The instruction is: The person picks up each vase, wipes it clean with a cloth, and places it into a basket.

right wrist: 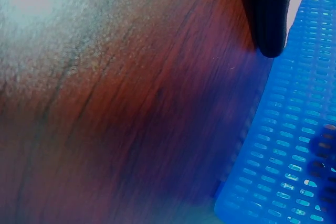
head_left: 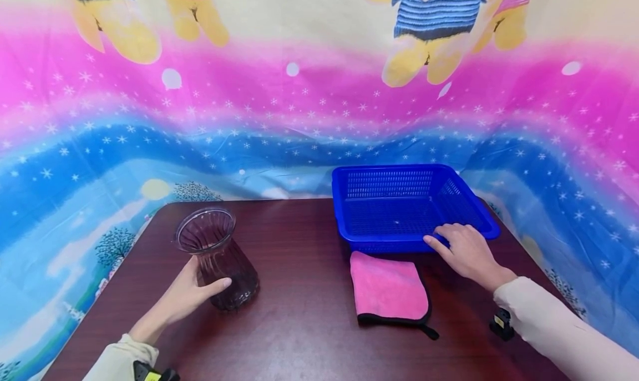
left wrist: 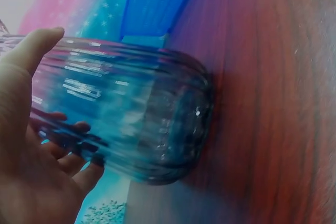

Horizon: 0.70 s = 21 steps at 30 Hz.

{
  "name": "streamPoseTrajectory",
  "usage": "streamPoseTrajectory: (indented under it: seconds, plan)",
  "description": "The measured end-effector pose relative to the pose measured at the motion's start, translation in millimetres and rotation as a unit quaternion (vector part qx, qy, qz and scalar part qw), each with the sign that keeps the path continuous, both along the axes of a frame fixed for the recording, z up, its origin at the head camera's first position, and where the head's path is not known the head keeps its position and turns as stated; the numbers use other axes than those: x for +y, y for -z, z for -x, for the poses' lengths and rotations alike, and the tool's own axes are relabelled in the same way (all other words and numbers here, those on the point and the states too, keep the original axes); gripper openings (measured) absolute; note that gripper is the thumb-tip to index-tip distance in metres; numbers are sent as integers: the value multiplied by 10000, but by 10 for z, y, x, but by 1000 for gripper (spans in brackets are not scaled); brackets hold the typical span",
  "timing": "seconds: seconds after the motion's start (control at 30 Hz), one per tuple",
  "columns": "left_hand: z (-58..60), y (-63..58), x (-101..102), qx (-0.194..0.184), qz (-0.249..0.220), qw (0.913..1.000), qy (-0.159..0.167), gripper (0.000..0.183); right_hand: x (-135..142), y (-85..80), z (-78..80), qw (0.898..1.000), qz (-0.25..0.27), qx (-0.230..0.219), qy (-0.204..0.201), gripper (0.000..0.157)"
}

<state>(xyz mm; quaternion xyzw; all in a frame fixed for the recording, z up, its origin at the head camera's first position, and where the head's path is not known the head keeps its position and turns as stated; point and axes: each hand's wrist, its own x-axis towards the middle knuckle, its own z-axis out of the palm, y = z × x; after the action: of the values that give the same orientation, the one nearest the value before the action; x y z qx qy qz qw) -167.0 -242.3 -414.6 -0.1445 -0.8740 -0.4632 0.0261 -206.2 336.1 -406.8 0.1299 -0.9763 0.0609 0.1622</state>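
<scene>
My left hand grips a clear, ribbed glass vase with a flared rim, at the left of the table. The thumb lies along the near side and the other fingers wrap behind, showing through the glass in the left wrist view. The vase has its base right at the tabletop. My right hand holds the near rim of a blue plastic basket, its fingers reaching over to the inside. In the right wrist view, dark finger shapes show through the slotted wall of the basket.
A folded pink cloth with black edging and a loop lies just in front of the basket. Everything stands on a dark reddish wood table. A patterned cloth backdrop hangs behind and at both sides.
</scene>
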Motion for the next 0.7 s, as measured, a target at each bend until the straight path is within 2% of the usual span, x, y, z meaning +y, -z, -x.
streamPoseTrajectory:
  seconds: [0.17,0.37,0.7]
  plan:
    - [25,83,42,181,-235,9995,-141,74,8,10,7,10000,8,43,-6,53]
    - [38,119,57,443,-125,9982,-380,79,-1,17,15,10000,-1,15,8,54]
    - [-6,94,108,655,534,9912,-1017,77,7,2,1,10000,-21,-14,59,56]
